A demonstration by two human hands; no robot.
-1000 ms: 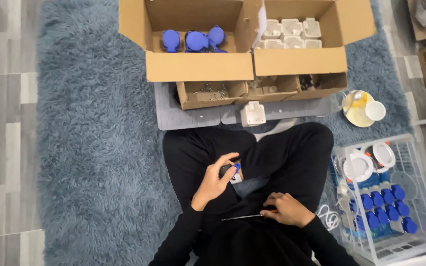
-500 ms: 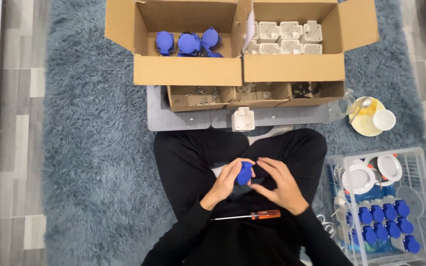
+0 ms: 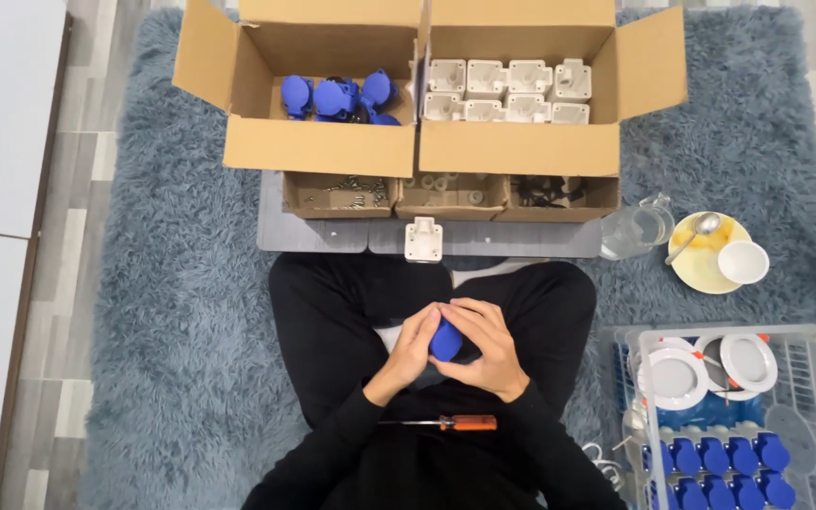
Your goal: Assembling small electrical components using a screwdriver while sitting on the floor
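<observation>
Blue plastic cap (image 3: 445,340) sits cupped between both hands over the person's lap, its long axis roughly upright in the view, rounded end toward the boxes. Behind it, a grey shaggy rug (image 3: 172,283) carries two open cardboard boxes (image 3: 323,146). Left hand (image 3: 411,346) and right hand (image 3: 485,347) have fingers clamped on the cap. An orange-handled screwdriver (image 3: 446,423) lies across the lap.

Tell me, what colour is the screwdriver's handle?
Orange, on the screwdriver lying in the person's lap; head view.
</observation>
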